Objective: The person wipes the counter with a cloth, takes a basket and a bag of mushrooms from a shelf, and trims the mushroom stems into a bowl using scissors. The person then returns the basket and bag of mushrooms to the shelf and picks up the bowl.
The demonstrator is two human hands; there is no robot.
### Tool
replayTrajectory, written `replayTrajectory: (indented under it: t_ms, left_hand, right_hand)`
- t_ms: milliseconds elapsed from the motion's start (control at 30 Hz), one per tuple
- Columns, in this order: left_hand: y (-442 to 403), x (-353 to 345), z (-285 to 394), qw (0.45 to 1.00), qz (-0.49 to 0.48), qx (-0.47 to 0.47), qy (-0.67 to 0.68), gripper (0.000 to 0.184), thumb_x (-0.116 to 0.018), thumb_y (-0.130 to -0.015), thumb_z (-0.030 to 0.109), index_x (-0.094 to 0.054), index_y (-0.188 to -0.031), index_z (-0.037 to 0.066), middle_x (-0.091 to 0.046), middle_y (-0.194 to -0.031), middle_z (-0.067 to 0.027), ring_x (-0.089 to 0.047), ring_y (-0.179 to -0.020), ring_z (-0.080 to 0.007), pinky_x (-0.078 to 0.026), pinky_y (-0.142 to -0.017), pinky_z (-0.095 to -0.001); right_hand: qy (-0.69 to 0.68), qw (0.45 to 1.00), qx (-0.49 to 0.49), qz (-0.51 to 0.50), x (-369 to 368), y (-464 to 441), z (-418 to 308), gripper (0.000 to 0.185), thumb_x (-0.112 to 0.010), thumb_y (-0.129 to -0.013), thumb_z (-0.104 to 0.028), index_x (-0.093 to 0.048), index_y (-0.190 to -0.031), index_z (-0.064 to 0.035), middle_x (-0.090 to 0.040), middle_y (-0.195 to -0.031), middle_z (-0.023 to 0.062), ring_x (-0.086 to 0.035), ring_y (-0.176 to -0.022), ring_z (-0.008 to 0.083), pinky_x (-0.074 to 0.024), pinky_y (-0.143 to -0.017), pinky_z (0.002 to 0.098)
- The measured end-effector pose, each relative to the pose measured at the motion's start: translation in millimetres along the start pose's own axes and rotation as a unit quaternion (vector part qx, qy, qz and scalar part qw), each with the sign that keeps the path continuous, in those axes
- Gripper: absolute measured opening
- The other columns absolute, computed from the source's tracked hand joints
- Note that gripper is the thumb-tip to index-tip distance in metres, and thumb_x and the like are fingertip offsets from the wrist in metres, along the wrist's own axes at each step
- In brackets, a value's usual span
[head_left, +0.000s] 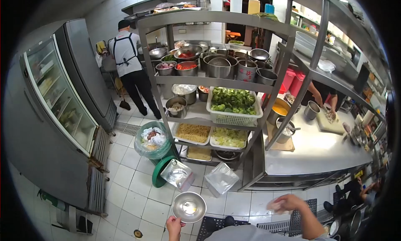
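Note:
My left hand (175, 225) grips the near rim of a shiny metal bowl (180, 207), thumb over the edge. The bowl is held out over the tiled floor, and a small yellowish patch shows at its bottom. My right hand (287, 203) is raised in the air to the right, apart from the bowl. Its fingertips are smeared and pale, so whether they hold anything does not show. Beyond the bowl, two clear rectangular containers (177, 174) stand on the floor near the foot of the steel shelf.
A steel shelf rack (221, 80) holds pots, a broccoli basket (234, 120) and noodle trays. Left of it stand a lined bin (154, 143) and fridges (62, 95). One person (127, 57) stands at the back; another's hands work at a cutting board (330, 123) on the right counter.

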State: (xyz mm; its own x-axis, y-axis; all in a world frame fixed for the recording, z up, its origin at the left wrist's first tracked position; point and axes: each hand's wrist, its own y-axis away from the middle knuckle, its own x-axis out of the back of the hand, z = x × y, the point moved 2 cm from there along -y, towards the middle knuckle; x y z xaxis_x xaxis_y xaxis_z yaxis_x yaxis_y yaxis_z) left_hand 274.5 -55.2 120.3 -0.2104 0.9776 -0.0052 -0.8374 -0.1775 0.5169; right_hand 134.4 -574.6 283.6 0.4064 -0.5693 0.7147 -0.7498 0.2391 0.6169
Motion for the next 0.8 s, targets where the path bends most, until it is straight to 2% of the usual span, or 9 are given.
replayTrajectory:
  t_ms: [100, 167, 267, 333, 433, 467, 500, 667, 800]
  left_hand:
    - [-2.8, -0.7, 9.4, 1.0, -0.008, 0.004, -0.004, 0.015, -0.061, -0.084, -0.001, -0.05, -0.075, 0.003, -0.058, -0.067, -0.0086, -0.064, -0.053, -0.0187, -0.059, -0.049, -0.0319]
    - [-7.7, -2.3, 12.4, 1.0, -0.027, -0.003, -0.015, 0.014, -0.061, -0.084, -0.001, -0.05, -0.076, 0.003, -0.058, -0.067, -0.0082, -0.063, -0.053, -0.0182, -0.06, -0.05, -0.0316]
    - [-15.1, -8.6, 17.6, 0.998, -0.051, -0.027, -0.027, 0.016, -0.062, -0.085, 0.0, -0.05, -0.075, 0.003, -0.058, -0.067, -0.0079, -0.063, -0.052, -0.0176, -0.06, -0.049, -0.0313]
    - [-6.5, -14.5, 33.9, 0.997, -0.06, -0.035, -0.036, 0.017, -0.062, -0.086, 0.001, -0.05, -0.075, 0.003, -0.058, -0.067, -0.0075, -0.063, -0.053, -0.0172, -0.059, -0.049, -0.0311]
    - [-2.8, -21.3, 35.9, 0.996, -0.067, -0.05, -0.026, 0.018, -0.062, -0.088, 0.002, -0.049, -0.075, 0.003, -0.058, -0.067, -0.0071, -0.063, -0.053, -0.0167, -0.059, -0.049, -0.0304]
    - [0.7, -23.8, 36.6, 0.996, -0.065, -0.045, -0.04, 0.017, -0.061, -0.089, 0.003, -0.05, -0.076, 0.003, -0.058, -0.068, -0.007, -0.061, -0.053, -0.0161, -0.059, -0.049, -0.0303]
    - [2.9, -25.6, 35.8, 0.995, -0.069, -0.05, -0.042, 0.017, -0.061, -0.089, 0.003, -0.05, -0.077, 0.003, -0.058, -0.069, -0.0071, -0.061, -0.052, -0.0161, -0.058, -0.049, -0.0304]
    - [5.6, -51.4, 26.0, 0.987, -0.131, -0.066, -0.06, 0.016, -0.061, -0.089, 0.004, -0.048, -0.08, 0.004, -0.058, -0.071, -0.0074, -0.06, -0.052, -0.0164, -0.058, -0.047, -0.0304]
    - [20.2, -98.6, 38.6, 0.981, -0.162, -0.064, -0.085, 0.016, -0.061, -0.089, 0.004, -0.048, -0.079, 0.004, -0.057, -0.071, -0.0074, -0.061, -0.053, -0.0165, -0.058, -0.046, -0.0306]
  right_hand:
    - [-0.051, 0.976, -0.198, 0.071, 99.5, 34.6, 17.0, 0.05, -0.085, -0.068, -0.033, -0.074, -0.112, -0.0147, -0.075, -0.099, 0.0132, -0.073, -0.089, 0.0253, -0.0576, -0.083, 0.0386]
    - [0.062, 0.952, -0.213, 0.213, 154.0, 17.3, 91.7, 0.045, -0.076, -0.076, -0.03, -0.069, -0.113, -0.0056, -0.071, -0.103, 0.0178, -0.07, -0.087, 0.032, -0.0561, -0.081, 0.0412]
    - [0.071, 0.813, -0.11, 0.567, 210.2, -1.0, 205.9, 0.051, -0.063, -0.087, -0.026, -0.056, -0.128, 0.0041, -0.062, -0.121, 0.0259, -0.061, -0.113, 0.0397, -0.0494, -0.095, 0.0432]
    - [-0.044, 0.801, -0.084, 0.591, 222.8, -12.0, 200.1, 0.063, -0.07, -0.086, -0.026, -0.048, -0.137, 0.0039, -0.052, -0.138, 0.0248, -0.053, -0.123, 0.0404, -0.0456, -0.101, 0.0438]
    - [0.091, 0.77, 0.011, 0.631, 139.2, -38.2, 136.8, 0.062, -0.073, -0.086, -0.025, -0.05, -0.139, -0.0009, -0.054, -0.137, 0.0217, -0.059, -0.114, 0.0343, -0.0485, -0.098, 0.0382]
    - [-0.128, 0.877, -0.043, 0.461, 109.5, -19.4, 73.0, 0.064, -0.075, -0.084, -0.027, -0.051, -0.14, -0.0047, -0.052, -0.14, 0.0214, -0.06, -0.113, 0.0329, -0.0487, -0.098, 0.0381]
    - [-0.123, 0.918, -0.07, 0.37, 79.9, -16.8, 33.6, 0.069, -0.078, -0.081, -0.031, -0.051, -0.14, -0.0073, -0.053, -0.138, 0.022, -0.06, -0.115, 0.0357, -0.048, -0.099, 0.0414]
    - [-0.036, 0.991, 0.076, 0.106, -49.5, -79.6, 24.6, 0.072, -0.07, -0.084, -0.046, -0.052, -0.14, -0.0026, -0.055, -0.137, 0.0256, -0.052, -0.127, 0.0414, -0.0409, -0.109, 0.0438]
    - [-0.035, 0.986, 0.115, 0.118, -42.3, -92.0, 44.3, 0.074, -0.067, -0.085, -0.048, -0.049, -0.142, -0.0045, -0.055, -0.136, 0.0257, -0.053, -0.125, 0.0419, -0.0412, -0.108, 0.0445]
